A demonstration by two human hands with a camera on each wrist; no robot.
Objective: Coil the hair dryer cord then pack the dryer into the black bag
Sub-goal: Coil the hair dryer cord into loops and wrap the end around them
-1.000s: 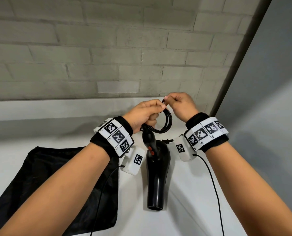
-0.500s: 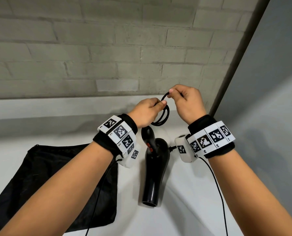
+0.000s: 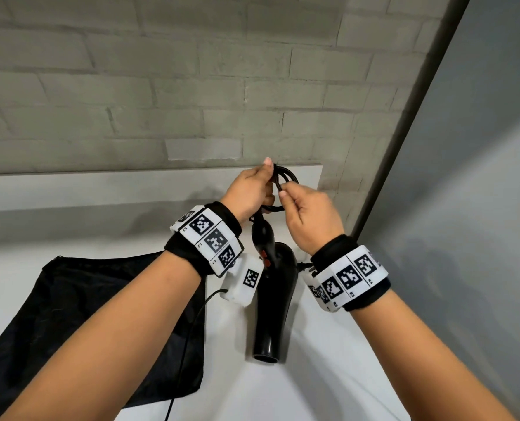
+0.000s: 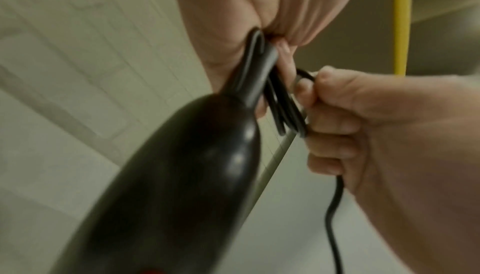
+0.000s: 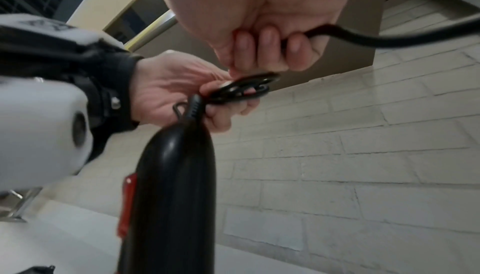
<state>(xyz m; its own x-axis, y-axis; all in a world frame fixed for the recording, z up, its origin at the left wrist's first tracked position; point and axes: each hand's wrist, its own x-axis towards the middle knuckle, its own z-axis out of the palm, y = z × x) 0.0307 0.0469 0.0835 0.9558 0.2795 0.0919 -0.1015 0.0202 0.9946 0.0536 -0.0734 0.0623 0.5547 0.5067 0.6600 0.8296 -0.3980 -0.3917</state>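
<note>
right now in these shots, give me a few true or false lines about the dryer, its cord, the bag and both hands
1. The left hand holds the coiled cord. True.
2. The hair dryer is already inside the black bag. False: it hangs outside the bag, nozzle down, above the white table.
3. The right hand grips a length of cord. True.
4. The bag is in the right hand. False: it lies flat on the table at the left, with no hand on it.
5. The dryer's switch is blue. False: it is red.
</note>
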